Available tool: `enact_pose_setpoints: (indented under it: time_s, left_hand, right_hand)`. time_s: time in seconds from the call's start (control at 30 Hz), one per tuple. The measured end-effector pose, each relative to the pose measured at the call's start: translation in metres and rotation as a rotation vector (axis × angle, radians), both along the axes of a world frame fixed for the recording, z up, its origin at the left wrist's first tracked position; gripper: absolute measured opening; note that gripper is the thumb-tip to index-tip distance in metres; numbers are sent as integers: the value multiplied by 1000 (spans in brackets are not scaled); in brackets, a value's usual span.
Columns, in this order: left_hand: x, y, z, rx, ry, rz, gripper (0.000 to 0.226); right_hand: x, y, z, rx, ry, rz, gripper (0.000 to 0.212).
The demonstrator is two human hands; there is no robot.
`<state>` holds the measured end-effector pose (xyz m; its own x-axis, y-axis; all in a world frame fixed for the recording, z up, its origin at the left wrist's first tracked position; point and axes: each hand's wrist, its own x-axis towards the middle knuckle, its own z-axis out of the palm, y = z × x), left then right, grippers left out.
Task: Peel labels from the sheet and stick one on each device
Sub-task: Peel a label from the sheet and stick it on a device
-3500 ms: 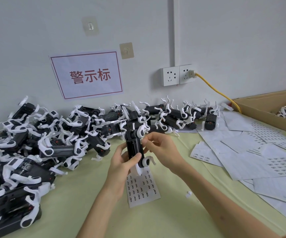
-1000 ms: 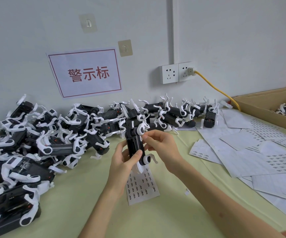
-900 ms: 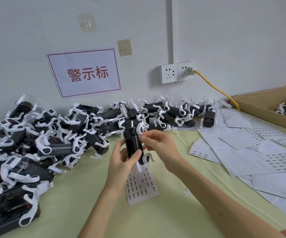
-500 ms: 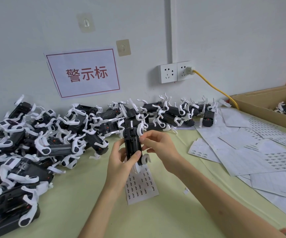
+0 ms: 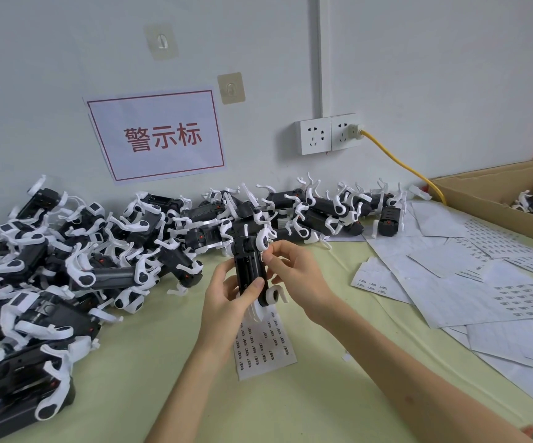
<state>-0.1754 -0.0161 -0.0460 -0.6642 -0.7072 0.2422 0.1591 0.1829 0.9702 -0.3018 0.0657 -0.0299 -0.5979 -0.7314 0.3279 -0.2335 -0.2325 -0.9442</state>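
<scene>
Head view: left hand (image 5: 226, 302) grips the black device (image 5: 250, 271) upright, thumb across its front; right hand (image 5: 297, 276) pinches at its upper edge, perhaps pressing a label. Directly beneath lies the label sheet (image 5: 263, 345) on the table (image 5: 162, 362).

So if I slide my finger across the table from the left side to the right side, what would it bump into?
Pile of black and white devices → left hand → device being held → right hand → loose label sheets → cardboard box.
</scene>
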Motion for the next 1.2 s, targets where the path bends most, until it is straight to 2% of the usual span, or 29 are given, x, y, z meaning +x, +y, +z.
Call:
enact_pose_setpoints:
  time_s: [0.53, 0.8, 1.13, 1.2]
  left_hand:
    - [2, 4, 6, 193, 13, -45, 31]
    - [2, 1, 6, 258, 21, -20, 29]
    - [4, -2, 5, 266, 52, -24, 28]
    - [3, -1, 5, 263, 54, -26, 29]
  right_hand:
    - [7, 1, 0, -40, 145, -61, 15]
    - [9, 1, 0, -83, 221, -86, 8]
    - [-3, 1, 1, -113, 36, -125, 8]
    - [-4, 1, 0, -119, -17, -111, 16]
